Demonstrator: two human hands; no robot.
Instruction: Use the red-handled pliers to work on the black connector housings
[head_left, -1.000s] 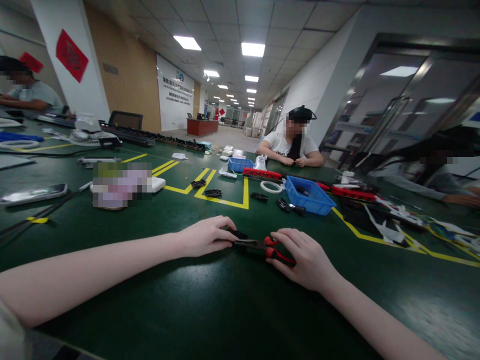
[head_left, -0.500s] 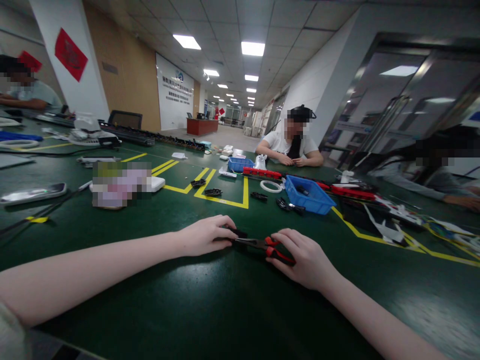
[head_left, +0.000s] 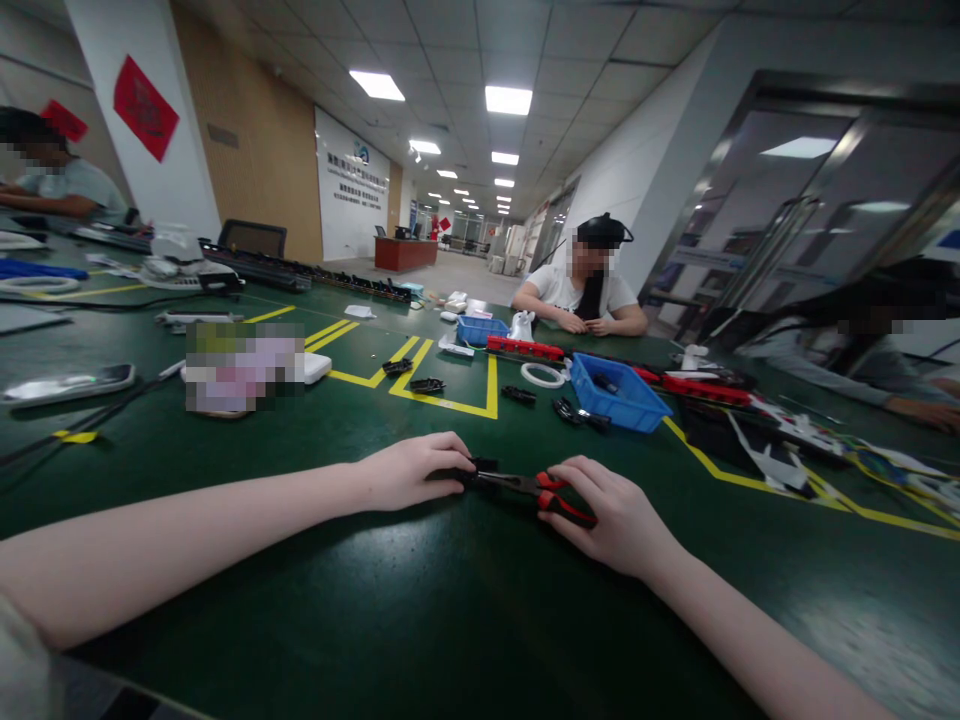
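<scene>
while the right hand [head_left: 611, 510] closes around the red handles, the pliers [head_left: 525, 487] lie low on the green table [head_left: 450, 620], long axis running left to right, nose pointing left. the left hand [head_left: 409, 470] pinches a small black part [head_left: 480, 466] at the nose.

Both arms, 2 in all, are bare down to the left hand [head_left: 409, 472] and the right hand [head_left: 611, 510]. A bit of pale grey cloth [head_left: 19, 665] shows by the left arm, maybe a short sleeve.
</scene>
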